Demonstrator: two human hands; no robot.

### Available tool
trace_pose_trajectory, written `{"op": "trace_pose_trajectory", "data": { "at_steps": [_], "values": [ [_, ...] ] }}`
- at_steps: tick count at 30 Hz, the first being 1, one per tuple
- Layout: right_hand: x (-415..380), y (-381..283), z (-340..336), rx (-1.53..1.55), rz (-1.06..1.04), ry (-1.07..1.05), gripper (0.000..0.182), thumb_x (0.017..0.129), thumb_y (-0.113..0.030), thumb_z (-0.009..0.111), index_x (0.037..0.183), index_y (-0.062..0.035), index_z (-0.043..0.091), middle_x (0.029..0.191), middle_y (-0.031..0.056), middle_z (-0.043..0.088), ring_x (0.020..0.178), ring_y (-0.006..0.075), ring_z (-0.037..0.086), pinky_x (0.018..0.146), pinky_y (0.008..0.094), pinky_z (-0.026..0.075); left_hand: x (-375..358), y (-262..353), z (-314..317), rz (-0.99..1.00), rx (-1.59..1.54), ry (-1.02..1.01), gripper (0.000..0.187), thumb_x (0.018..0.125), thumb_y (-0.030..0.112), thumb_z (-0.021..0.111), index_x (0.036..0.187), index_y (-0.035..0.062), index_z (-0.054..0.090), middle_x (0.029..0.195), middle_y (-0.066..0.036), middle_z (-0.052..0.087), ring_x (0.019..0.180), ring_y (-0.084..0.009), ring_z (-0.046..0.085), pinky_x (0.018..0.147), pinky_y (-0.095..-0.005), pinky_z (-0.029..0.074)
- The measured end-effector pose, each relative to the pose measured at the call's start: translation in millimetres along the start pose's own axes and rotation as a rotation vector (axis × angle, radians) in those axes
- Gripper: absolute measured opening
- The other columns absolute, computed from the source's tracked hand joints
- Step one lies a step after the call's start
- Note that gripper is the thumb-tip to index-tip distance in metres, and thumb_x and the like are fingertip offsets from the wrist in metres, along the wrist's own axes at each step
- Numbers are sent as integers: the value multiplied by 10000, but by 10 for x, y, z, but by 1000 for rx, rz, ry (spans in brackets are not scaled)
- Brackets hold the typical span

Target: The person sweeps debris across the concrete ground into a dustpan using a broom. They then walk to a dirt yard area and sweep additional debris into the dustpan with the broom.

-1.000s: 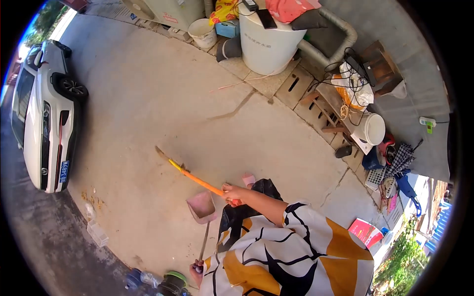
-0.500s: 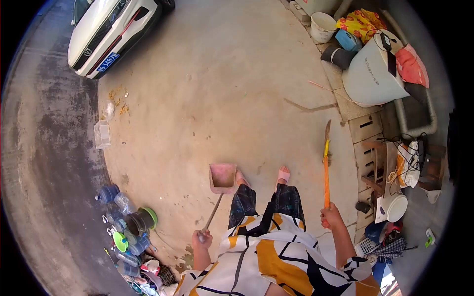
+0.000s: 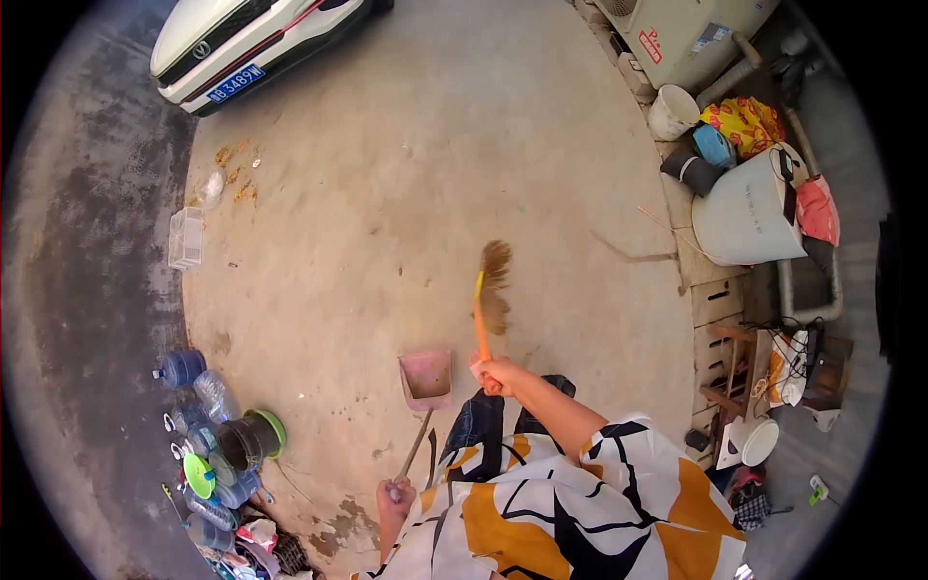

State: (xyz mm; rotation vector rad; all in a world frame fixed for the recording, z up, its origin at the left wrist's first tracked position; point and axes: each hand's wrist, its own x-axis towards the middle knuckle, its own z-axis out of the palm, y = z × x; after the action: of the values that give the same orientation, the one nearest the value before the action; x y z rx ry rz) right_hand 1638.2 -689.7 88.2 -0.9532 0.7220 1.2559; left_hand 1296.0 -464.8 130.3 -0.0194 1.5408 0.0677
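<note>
My left hand is closed round the grey stick handle of a pink dustpan, whose pan rests on the concrete in front of my legs. My right hand grips the orange handle of a broom. The broom's brown bristles are spread over the floor, ahead and to the right of the dustpan, apart from it.
A white car stands at the upper left. Water bottles and a black bucket lie at the lower left. A large white tub, a white bucket and a wooden chair line the right side.
My right hand has swung the broom from the right side to the middle, in front of me. The view has shifted, and the dustpan sits slightly lower in it.
</note>
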Motion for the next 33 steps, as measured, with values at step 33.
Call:
{"op": "trace_pose_trajectory", "data": {
  "at_steps": [33],
  "values": [
    [-203, -2812, -2306, 183, -147, 615, 157, 719, 22, 384, 873, -8, 397, 503, 106, 423, 312, 155, 371, 242, 297, 313, -365, -575, 3670, 380, 498, -16, 276, 693, 239, 475, 662, -28, 414, 564, -83, 456, 493, -142, 433, 518, -267, 403]
  ]
}}
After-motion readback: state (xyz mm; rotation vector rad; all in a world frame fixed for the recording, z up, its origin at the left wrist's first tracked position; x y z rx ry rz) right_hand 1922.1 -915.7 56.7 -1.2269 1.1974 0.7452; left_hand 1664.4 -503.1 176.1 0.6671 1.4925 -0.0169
